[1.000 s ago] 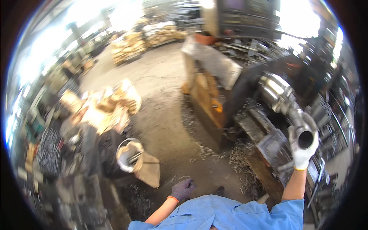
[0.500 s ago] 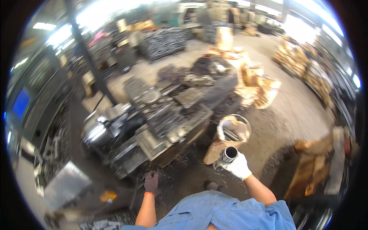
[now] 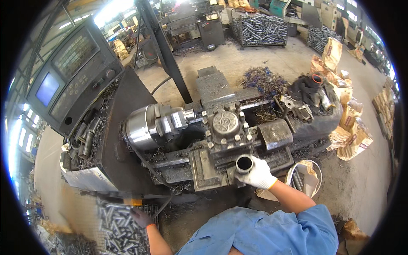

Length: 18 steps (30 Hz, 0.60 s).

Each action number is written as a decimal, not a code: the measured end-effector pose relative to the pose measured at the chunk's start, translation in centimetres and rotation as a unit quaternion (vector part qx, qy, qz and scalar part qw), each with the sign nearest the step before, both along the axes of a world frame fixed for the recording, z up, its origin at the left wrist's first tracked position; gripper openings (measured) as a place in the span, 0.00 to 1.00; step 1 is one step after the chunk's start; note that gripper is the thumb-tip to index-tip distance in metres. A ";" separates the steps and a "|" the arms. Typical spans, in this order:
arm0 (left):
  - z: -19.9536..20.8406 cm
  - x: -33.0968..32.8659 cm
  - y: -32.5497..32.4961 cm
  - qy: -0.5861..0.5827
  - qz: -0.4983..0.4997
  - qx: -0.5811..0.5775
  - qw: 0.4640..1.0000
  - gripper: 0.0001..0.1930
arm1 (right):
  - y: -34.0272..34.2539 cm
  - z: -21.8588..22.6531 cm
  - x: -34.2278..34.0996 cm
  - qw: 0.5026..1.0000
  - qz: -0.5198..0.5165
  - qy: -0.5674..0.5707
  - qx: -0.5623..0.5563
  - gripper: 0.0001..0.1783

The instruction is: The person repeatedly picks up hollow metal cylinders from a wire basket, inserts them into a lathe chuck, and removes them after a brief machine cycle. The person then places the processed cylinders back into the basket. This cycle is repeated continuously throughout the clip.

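My right hand (image 3: 260, 173), in a white glove with a yellow cuff, is closed around a short metal tube (image 3: 244, 163). The tube's round, dark mouth faces up, and it is over the front of a lathe's carriage (image 3: 208, 168). Down at the left, my left hand (image 3: 141, 217) wears a dark glove with an orange cuff. It is beside a heap of small metal cylinders (image 3: 119, 225) in a wire basket. Blur and the dark glove hide how its fingers are set. Behind the tube stands the lathe's square tool post (image 3: 225, 123); the shiny chuck (image 3: 142, 127) is left of it.
A control panel (image 3: 70, 80) with a lit screen rises at the left. An open bag (image 3: 312, 178) holding metal rods stands right of the lathe, with brown paper sacks (image 3: 352, 136) farther back. Metal chips cover the bed. A dark post (image 3: 168, 55) stands behind, near a crate of parts (image 3: 263, 30).
My view has swung left toward the lathe. The right hand, still holding the tube, is now in front of the carriage. My left hand has moved out to the basket of cylinders.
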<state>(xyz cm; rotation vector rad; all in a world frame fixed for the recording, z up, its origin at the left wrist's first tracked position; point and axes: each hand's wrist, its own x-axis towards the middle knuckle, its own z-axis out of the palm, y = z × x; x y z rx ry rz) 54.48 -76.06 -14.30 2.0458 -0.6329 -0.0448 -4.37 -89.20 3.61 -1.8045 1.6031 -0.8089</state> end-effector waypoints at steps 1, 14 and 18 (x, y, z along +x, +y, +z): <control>-0.1 0.6 0.1 -0.010 0.032 0.042 0.999 0.31 | -0.7 0.9 -1.1 0.996 0.063 0.020 0.054 0.34; 12.1 -17.1 -20.9 -0.411 -0.207 0.109 0.881 0.51 | -29.8 11.8 7.1 0.951 0.248 0.174 0.054 0.47; 16.5 -17.7 -29.6 -0.578 -0.197 -0.016 0.792 0.53 | -35.3 6.8 10.3 0.915 0.326 0.227 0.071 0.26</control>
